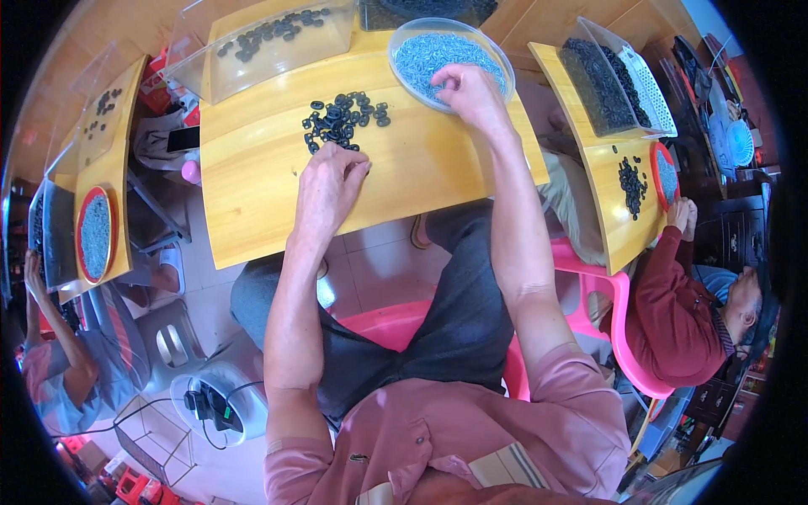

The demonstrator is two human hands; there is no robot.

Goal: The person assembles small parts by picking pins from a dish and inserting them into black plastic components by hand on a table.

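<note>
On the yellow wooden table lies a loose pile of small black oblong parts (339, 118) with holes in them. My left hand (328, 189) rests at the near edge of that pile, fingers closed together. Whatever those fingertips hold is hidden. A round clear bowl (400, 71) at the far right of the table holds many small shiny silvery pieces (429, 52), perhaps screws or pins. Over the bowl's near side is my right hand (475, 97), thumb and fingers pinched at the pieces. Anything in that pinch is too small to make out.
At the far left of the table (252, 194) stands a clear bin (278, 63) with more black parts. Another dark-filled bin (429, 12) is behind the bowl. Co-workers sit at side tables: one in a maroon sleeve (673, 295) at right, another person (80, 362) at left.
</note>
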